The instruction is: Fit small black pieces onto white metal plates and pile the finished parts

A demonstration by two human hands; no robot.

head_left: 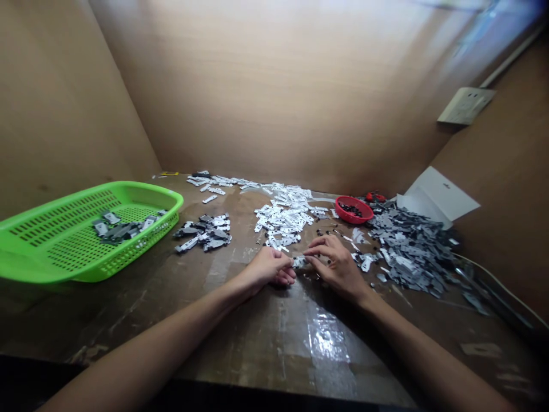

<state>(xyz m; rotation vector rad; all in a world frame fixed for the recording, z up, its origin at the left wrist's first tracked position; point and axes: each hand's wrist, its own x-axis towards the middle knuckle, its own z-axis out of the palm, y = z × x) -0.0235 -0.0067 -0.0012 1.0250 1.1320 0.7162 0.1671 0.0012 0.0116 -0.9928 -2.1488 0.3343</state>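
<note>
Just in front of me, my left hand [274, 268] is closed, pinching a small white-and-grey plastic part [299, 262] between thumb and fingers. My right hand [333, 262] meets the same part from the right, its thumb and fingertips at that end. Whatever tiny detail lies between the fingertips is too small to make out. Right behind both hands spreads a heap of flat white plastic pieces [285, 214]. A few little black and white bits lie around my right hand, and a red bowl [354, 220] holding small black pieces stands beyond it.
At left stands a green basket [128, 266] with some grey-and-white parts inside. A cluster of similar parts [210, 233] lies beside it. A large pile of grey pieces [412, 246] covers the right, near a white card [444, 191]. Board walls enclose the table; a socket [465, 106] hangs right.
</note>
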